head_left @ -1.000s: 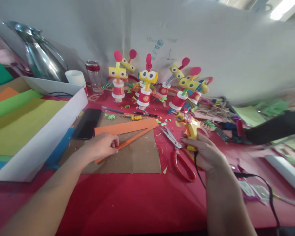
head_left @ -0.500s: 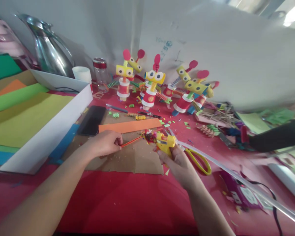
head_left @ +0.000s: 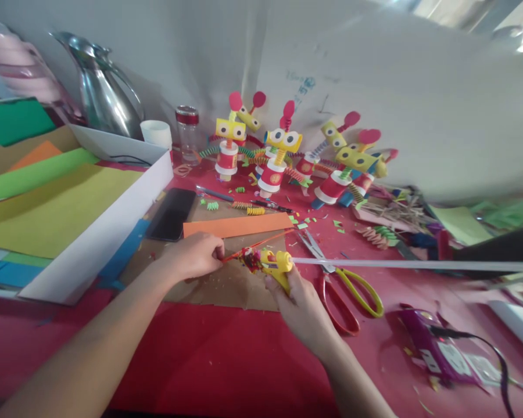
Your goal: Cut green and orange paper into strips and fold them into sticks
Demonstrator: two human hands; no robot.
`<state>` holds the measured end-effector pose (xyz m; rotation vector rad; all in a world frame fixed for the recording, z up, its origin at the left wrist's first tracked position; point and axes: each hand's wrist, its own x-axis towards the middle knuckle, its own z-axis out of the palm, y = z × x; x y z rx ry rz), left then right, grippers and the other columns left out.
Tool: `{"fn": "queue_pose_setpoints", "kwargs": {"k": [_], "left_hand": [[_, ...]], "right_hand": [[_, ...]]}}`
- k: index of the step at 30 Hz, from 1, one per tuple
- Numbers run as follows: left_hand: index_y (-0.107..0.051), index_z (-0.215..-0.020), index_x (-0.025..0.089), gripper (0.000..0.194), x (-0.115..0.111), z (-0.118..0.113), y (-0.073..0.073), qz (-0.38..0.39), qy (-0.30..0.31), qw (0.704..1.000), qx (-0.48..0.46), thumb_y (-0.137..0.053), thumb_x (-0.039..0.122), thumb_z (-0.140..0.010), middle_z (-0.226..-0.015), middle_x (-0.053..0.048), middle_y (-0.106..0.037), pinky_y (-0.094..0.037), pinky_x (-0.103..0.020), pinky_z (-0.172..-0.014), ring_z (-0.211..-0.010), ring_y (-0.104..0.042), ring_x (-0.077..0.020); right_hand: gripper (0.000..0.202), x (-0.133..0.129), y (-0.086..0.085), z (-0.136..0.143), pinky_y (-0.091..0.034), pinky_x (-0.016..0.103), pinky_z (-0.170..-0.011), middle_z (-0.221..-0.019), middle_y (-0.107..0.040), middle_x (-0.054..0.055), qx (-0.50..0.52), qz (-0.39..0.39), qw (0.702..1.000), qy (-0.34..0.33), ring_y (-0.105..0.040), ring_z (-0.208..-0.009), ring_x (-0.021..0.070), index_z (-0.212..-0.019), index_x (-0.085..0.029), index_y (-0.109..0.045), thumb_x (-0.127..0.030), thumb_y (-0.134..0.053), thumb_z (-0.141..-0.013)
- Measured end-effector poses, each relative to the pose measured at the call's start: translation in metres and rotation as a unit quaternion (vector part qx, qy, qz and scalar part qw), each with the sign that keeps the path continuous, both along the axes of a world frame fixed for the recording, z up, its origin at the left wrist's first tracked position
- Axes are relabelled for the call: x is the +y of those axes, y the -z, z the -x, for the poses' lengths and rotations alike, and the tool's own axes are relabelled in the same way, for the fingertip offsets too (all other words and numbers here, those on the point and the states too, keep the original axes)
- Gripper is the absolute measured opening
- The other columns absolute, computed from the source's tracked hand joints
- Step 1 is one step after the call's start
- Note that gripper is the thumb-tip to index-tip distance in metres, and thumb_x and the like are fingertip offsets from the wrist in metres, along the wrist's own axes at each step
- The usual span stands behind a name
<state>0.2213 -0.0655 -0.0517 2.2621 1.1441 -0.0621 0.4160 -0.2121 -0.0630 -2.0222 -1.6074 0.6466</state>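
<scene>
My left hand (head_left: pixel 200 254) pinches the near end of a thin orange-red paper strip (head_left: pixel 261 241) above a brown cardboard sheet (head_left: pixel 226 293). Wrapped round a yellow glue gun (head_left: pixel 276 264), my right hand (head_left: pixel 296 299) holds it with the nozzle pointing left, close to the strip and my left fingers. A long clear glue stick (head_left: pixel 375 263) sticks out of the gun's back toward the right. Behind the strip lies a wide orange paper band (head_left: pixel 239 224). Red and yellow handled scissors (head_left: pixel 326 267) lie right of my right hand.
Several paper-cup figures (head_left: pixel 272 174) stand at the back. A black phone (head_left: pixel 173 213) lies left of the orange band. The white box (head_left: pixel 113 232) holds coloured paper at the left. A metal jug (head_left: pixel 107 93), a paper cup (head_left: pixel 156 133) and a purple device (head_left: pixel 436 342) are around.
The glue gun has moved left, its nozzle nearer my left hand. Its glue stick now lies nearly level, uncovering more of the scissors. The view has shifted slightly.
</scene>
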Motion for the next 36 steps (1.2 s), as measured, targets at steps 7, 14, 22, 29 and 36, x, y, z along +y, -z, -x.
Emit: {"fn": "queue_pose_setpoints", "kwargs": {"k": [7,14,22,29,36], "left_hand": [[-0.063,-0.076,0.022,0.011,-0.002,0.000,0.000,-0.012,0.004,1.000,0.000,-0.056,0.024,-0.067,-0.081,-0.002,-0.070,-0.038,-0.027,-0.059,-0.073,-0.063,-0.0186],[-0.065,-0.078,0.023,0.012,0.000,0.001,0.003,-0.005,0.006,1.000,-0.007,-0.059,0.029,-0.070,-0.079,-0.002,-0.071,-0.039,-0.028,-0.063,-0.072,-0.063,-0.0192],[-0.065,-0.078,0.023,0.013,0.003,0.001,0.006,-0.005,0.005,1.000,-0.012,-0.060,0.031,-0.069,-0.078,-0.002,-0.071,-0.038,-0.028,-0.060,-0.069,-0.061,-0.0184],[-0.062,-0.079,0.022,0.014,0.004,0.000,0.007,0.005,0.015,1.000,-0.005,-0.059,0.032,-0.069,-0.079,-0.003,-0.070,-0.040,-0.029,-0.062,-0.071,-0.062,-0.0192],[-0.063,-0.079,0.022,0.015,0.006,0.001,0.009,0.002,0.018,1.000,-0.004,-0.060,0.033,-0.069,-0.078,-0.002,-0.069,-0.039,-0.028,-0.062,-0.070,-0.062,-0.0188]], "right_hand": [[0.027,0.002,-0.003,0.003,-0.038,0.029,-0.060,-0.079,-0.067,0.007,-0.034,-0.002,0.999,-0.007,-0.063,-0.069,0.0240,-0.104,-0.020,-0.049,-0.042,-0.037,-0.094],[0.025,0.005,-0.007,-0.006,-0.037,0.029,-0.061,-0.080,-0.069,0.009,-0.082,0.014,0.996,0.017,-0.066,-0.075,0.0261,-0.103,-0.019,-0.052,-0.039,-0.040,-0.094],[0.025,0.009,-0.007,-0.021,-0.039,0.030,-0.064,-0.088,-0.071,0.011,-0.097,0.002,0.994,0.052,-0.067,-0.084,0.0292,-0.107,-0.020,-0.052,-0.041,-0.046,-0.094],[0.028,0.012,-0.006,-0.031,-0.037,0.030,-0.062,-0.090,-0.070,0.013,-0.148,0.007,0.986,0.076,-0.066,-0.086,0.0303,-0.108,-0.019,-0.051,-0.042,-0.043,-0.095],[0.027,0.004,-0.008,-0.011,-0.033,0.028,-0.055,-0.083,-0.071,0.012,-0.160,0.015,0.986,0.055,-0.067,-0.071,0.0264,-0.110,-0.016,-0.052,-0.038,-0.043,-0.096]]}}
